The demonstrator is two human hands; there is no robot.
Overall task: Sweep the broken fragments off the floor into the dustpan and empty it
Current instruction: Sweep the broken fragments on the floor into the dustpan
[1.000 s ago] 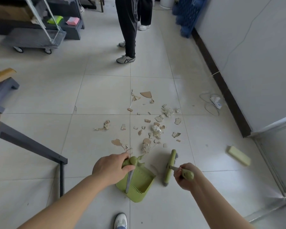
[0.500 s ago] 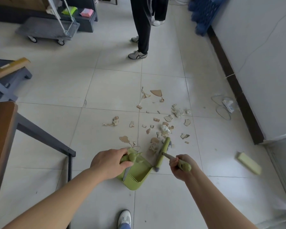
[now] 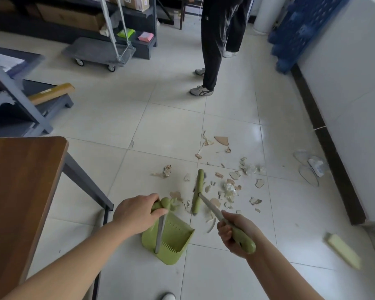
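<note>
Left hand [image 3: 136, 213]: fingers wrapped tight round the green top grip of the dustpan [image 3: 178, 237] handle. The dustpan stands on the tiled floor [image 3: 160, 126], mouth facing the debris.

Right hand [image 3: 234, 230]: closed fist on the green grip of the broom [image 3: 197, 191]. The metal shaft runs from the fist to the head. The head sits just beyond the dustpan mouth, slightly right, pointing lengthwise away from the dustpan. Can't tell if the bristles touch the floor.

Fragments [image 3: 229, 189]: tan and whitish shards on the floor beyond and right of the dustpan. The nearest lie just off its mouth beside the broom head, and the farthest are well beyond.

Other things:
- A brown wooden surface [image 3: 20, 191] is left of the dustpan.
- A pale yellow-green block [image 3: 342, 250] lies well to its right.
- A person [image 3: 210, 50] in dark trousers stands far beyond it.
- A flat cart [image 3: 100, 53] is far beyond it, to the left.
- A white shoe [image 3: 168, 296] tip is on its near side.
</note>
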